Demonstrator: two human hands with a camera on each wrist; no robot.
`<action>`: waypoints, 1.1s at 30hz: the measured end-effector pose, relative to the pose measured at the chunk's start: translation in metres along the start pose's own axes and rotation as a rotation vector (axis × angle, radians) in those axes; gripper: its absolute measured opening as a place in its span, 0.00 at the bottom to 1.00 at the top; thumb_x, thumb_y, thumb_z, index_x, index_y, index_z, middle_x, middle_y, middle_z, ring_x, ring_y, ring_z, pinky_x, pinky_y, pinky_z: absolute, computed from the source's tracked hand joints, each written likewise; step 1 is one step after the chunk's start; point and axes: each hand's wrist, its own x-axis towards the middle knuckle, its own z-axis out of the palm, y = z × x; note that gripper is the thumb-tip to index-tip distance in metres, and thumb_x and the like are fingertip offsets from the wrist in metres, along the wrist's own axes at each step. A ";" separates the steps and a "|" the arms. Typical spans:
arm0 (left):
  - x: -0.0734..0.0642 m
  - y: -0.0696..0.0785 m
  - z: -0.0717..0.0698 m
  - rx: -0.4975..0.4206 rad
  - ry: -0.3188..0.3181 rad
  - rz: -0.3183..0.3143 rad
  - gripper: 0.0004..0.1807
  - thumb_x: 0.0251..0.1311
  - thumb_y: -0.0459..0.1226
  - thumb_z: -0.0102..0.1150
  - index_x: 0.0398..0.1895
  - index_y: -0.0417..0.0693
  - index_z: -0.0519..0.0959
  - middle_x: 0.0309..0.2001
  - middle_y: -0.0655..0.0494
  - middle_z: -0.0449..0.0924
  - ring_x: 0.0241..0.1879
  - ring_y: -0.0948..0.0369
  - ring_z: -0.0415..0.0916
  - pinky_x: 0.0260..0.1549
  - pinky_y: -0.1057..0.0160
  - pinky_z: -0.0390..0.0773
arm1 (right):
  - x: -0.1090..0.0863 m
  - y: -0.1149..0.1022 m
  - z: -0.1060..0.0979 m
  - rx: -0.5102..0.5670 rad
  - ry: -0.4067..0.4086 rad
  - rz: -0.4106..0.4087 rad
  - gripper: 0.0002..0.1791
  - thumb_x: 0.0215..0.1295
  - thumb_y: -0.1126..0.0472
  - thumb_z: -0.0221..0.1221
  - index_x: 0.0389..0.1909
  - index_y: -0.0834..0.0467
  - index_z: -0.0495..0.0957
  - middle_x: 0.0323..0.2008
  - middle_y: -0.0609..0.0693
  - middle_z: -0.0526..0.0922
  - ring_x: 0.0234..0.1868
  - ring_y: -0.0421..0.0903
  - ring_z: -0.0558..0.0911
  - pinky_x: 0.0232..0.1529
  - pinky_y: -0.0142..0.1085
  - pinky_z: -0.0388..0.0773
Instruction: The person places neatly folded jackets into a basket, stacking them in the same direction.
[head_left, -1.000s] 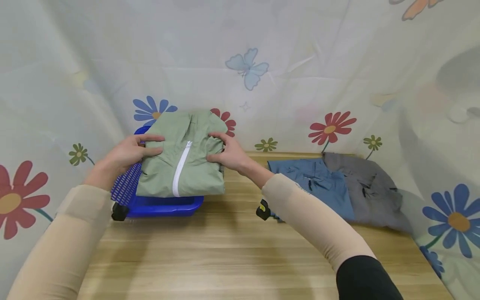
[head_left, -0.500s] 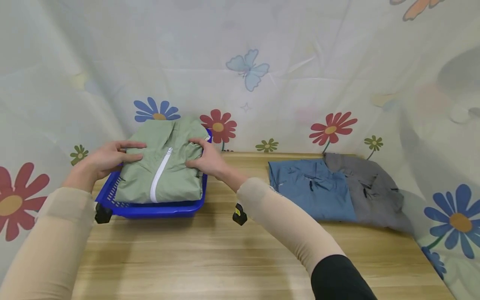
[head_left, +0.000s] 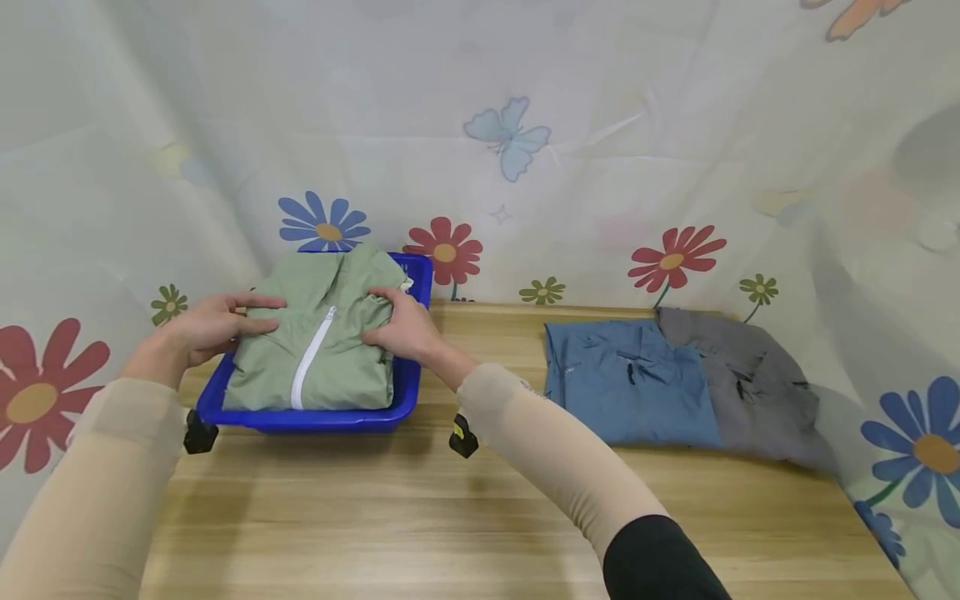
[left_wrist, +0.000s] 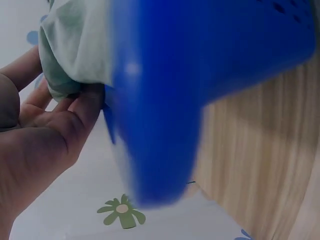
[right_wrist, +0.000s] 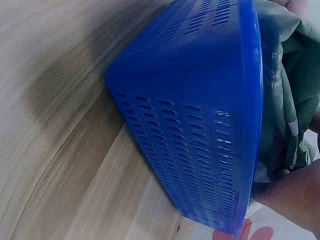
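Observation:
A folded light green jacket (head_left: 348, 367) with a white zipper lies in the mouth of a blue plastic basket (head_left: 408, 387), its collar end toward the back. My left hand (head_left: 210, 327) grips the jacket's left side, thumb on top. In the left wrist view, fingers (left_wrist: 85, 107) curl beneath the cloth beside the basket rim. On the other side my right hand (head_left: 405, 327) pinches the jacket's right edge. The right wrist view has that hand's fingers partly hidden behind the basket's rim and the green fabric (right_wrist: 285, 100).
To the right on the wooden table (head_left: 480, 508) lie a folded blue garment (head_left: 630, 392) and a grey garment (head_left: 757, 392), side by side. A flower-printed curtain (head_left: 585, 108) hangs behind the table. Black wrist cameras sit under both forearms.
Both hands have moved left and down with the green jacket, from above the basket into its opening. More of the basket's right rim now shows. The blue and grey garments stay put.

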 end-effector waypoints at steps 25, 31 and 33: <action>0.015 0.021 0.044 0.235 0.073 0.104 0.35 0.75 0.48 0.57 0.78 0.42 0.63 0.70 0.28 0.60 0.62 0.39 0.67 0.55 0.47 0.77 | -0.016 0.026 -0.040 -0.231 -0.029 -0.075 0.43 0.60 0.58 0.72 0.75 0.59 0.65 0.68 0.55 0.75 0.66 0.51 0.74 0.66 0.39 0.69; 0.013 0.039 0.053 0.444 0.160 0.155 0.37 0.76 0.56 0.50 0.77 0.41 0.62 0.71 0.25 0.61 0.68 0.30 0.60 0.60 0.29 0.65 | -0.021 0.031 -0.053 -0.368 -0.005 -0.085 0.40 0.69 0.54 0.66 0.76 0.63 0.61 0.69 0.63 0.71 0.70 0.60 0.69 0.70 0.49 0.64; 0.012 0.048 0.058 0.484 0.184 0.183 0.35 0.77 0.54 0.49 0.75 0.40 0.64 0.69 0.26 0.64 0.67 0.30 0.61 0.59 0.30 0.66 | -0.023 0.034 -0.059 -0.382 0.002 -0.081 0.39 0.70 0.54 0.64 0.75 0.65 0.61 0.68 0.65 0.71 0.70 0.61 0.68 0.70 0.50 0.65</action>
